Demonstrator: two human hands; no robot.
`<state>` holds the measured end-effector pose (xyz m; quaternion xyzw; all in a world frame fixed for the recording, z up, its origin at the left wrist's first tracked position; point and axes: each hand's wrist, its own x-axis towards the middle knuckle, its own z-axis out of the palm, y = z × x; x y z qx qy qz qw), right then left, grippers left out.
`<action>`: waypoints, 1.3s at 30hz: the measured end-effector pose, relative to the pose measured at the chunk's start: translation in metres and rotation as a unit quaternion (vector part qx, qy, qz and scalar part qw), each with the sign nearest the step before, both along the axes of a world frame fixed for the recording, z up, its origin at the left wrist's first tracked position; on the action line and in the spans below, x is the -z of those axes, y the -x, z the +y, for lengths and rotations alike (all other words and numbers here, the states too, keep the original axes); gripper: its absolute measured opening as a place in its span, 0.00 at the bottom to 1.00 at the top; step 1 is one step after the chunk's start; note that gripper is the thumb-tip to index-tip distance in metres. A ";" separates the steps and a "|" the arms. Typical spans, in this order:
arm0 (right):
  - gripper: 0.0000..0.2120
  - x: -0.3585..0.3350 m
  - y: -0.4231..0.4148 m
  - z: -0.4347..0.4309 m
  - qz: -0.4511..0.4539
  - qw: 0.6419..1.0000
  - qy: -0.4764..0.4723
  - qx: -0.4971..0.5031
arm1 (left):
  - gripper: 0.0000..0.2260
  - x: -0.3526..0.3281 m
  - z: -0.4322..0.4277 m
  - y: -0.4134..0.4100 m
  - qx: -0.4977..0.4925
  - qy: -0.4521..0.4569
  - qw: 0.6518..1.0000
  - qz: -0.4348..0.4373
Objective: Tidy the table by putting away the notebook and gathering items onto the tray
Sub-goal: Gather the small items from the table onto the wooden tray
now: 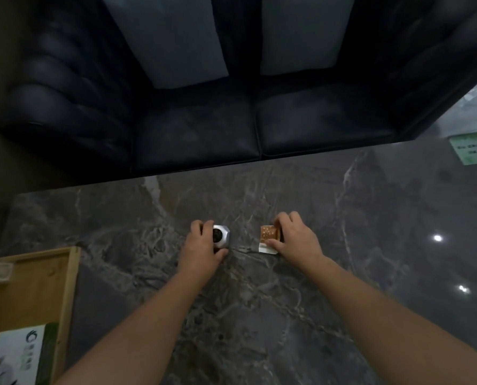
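On the dark marble table [259, 315], my left hand [201, 248] wraps around a small silver faceted jar [222, 236] with a dark top. To its right, my right hand [295, 237] pinches a small brown box [269, 235] with a pale dotted pattern and a white edge, which rests on the table. A wooden tray [68, 290] lies at the lower left, holding a white and green package [18, 354]. No notebook shows in this view.
A dark leather sofa [198, 129] with two grey cushions stands just behind the table's far edge. A green and white packet [473, 148] lies at the far right. Ceiling lights reflect on the table at the right.
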<state>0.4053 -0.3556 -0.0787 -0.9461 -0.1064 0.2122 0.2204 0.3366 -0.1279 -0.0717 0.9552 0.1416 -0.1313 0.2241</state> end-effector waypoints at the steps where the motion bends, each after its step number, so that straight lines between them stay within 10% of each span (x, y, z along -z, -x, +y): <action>1: 0.20 0.000 0.000 0.001 0.003 1.000 0.000 0.006 | 0.31 0.001 0.000 0.001 -0.008 0.006 1.000 -0.006; 17: 0.04 -0.003 0.028 0.002 0.097 0.975 -0.114 0.166 | 0.28 -0.019 -0.007 0.032 -0.111 0.125 0.985 -0.033; 39: 0.05 -0.104 0.153 0.121 0.261 0.851 -0.418 0.181 | 0.27 -0.109 0.084 0.189 -0.326 0.447 0.817 -0.162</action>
